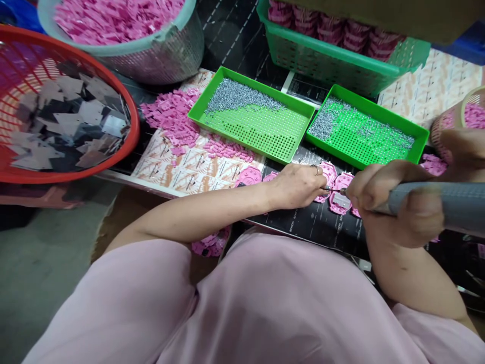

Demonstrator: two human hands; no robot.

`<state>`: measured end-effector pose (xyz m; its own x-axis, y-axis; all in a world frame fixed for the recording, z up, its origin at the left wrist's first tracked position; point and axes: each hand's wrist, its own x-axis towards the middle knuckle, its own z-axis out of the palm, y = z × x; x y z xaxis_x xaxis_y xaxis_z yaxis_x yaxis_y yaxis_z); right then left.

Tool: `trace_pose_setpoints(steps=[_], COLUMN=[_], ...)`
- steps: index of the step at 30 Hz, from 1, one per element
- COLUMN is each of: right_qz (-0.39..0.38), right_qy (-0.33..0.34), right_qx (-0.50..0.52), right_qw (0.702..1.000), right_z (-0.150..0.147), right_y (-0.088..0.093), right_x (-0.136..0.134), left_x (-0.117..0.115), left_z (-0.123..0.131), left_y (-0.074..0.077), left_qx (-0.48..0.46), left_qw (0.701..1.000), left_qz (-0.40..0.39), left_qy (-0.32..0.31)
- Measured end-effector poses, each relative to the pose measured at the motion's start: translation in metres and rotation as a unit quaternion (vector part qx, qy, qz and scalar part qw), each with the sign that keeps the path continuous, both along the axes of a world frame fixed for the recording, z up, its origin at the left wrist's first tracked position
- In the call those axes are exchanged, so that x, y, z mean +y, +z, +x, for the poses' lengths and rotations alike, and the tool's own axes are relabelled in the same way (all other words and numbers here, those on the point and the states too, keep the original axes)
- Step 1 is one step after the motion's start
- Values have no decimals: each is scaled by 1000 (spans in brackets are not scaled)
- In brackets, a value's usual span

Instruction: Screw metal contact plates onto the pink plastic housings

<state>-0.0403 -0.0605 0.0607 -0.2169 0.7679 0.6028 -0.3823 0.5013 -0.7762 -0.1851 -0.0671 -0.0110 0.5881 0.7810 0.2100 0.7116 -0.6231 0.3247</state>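
Note:
My right hand point(390, 202) is wrapped round a grey power screwdriver point(447, 202), held nearly level with its bit pointing left. The bit's tip meets the fingertips of my left hand point(297, 186), which are pinched together over the pink parts. Whatever small thing they hold is hidden. Just below the bit lies a pink plastic housing point(336, 206) with a clear or silvery plate point(341, 200) on it. Another pink housing point(328, 172) sits beside my left fingers, and one more point(248, 176) lies left of that hand.
Two green trays, one left point(250, 121) and one right point(359, 146), hold small screws. Loose pink pieces point(170, 119) lie alongside. A red basket point(132, 131) holds metal plates. Pink parts fill a pale basket point(166, 55) and a green crate point(333, 58). A blurred hand point(464, 146) shows far right.

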Motion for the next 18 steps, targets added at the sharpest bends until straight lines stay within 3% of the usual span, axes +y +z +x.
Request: trace_pose_setpoints(steps=[5,11,18], right_qz=[7,-6,-35], right_qy=[6,-4,-24], right_qx=[-29,-1,-55], right_qw=[1000,1000,998], right_z=[0,-5,-2], right_y=[-19,-27,-34], right_x=[7,11,7], left_x=[2,2,4], left_z=[-12,-24,-11], left_y=[3,7,-9], left_qx=[20,51,12], left_qw=[999,998,994], left_qz=[-43,28,62], left_qy=[-3,25,-94])
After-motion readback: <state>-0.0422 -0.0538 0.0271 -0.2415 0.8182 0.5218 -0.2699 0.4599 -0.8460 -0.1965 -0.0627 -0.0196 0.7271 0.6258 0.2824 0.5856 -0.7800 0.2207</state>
